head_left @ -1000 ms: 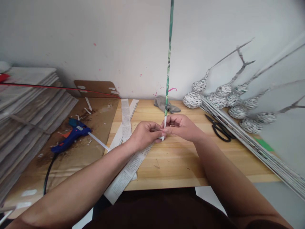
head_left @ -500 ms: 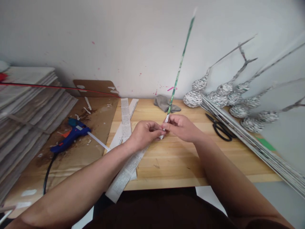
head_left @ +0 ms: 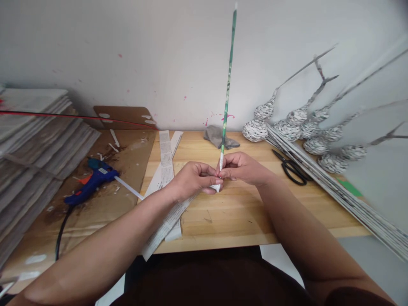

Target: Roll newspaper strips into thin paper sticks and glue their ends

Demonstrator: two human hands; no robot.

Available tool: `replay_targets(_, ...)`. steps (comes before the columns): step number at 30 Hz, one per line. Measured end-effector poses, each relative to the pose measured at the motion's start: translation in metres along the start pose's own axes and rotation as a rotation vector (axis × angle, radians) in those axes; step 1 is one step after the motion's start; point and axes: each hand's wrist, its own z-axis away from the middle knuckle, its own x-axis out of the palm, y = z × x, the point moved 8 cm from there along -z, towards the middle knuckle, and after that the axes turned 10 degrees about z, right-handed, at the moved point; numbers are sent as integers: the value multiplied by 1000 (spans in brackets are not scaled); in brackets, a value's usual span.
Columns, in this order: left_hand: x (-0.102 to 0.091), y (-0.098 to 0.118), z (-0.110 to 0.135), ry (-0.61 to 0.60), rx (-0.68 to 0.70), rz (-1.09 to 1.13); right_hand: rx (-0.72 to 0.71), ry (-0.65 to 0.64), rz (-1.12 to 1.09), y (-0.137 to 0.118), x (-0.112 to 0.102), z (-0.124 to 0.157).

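A long thin rolled paper tube [head_left: 228,85], green with a white tip and a white printed lower end, stands nearly upright above the table. My right hand [head_left: 244,168] pinches it near its lower end between thumb and fingers. Close against it, my left hand [head_left: 196,179] is closed on the printed paper strip [head_left: 166,223], whose end wraps the tube's base. The strip trails down to the left under my left forearm. Further strips, such as a printed paper strip [head_left: 166,155], lie crossed on the table behind my left wrist.
A blue glue gun [head_left: 92,185] lies on cardboard at left, beside tied newspaper stacks [head_left: 41,157]. A grey cloth [head_left: 214,135] rests by the wall. At right are black scissors [head_left: 295,172], a bundle of paper tubes [head_left: 325,187] and several woven paper gourds [head_left: 255,130].
The green tube has swung left from a rightward lean to nearly upright. The strip's lower end has drawn up slightly toward my hands, which keep their grip.
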Motion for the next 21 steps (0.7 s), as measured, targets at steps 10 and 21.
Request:
replay_targets(10,-6,5,0,63,55,-76,-24,161,154,-12,-8,3)
replay_targets(21,-7,2,-1,81,61,-63,-35,121,133,-15,-6,6)
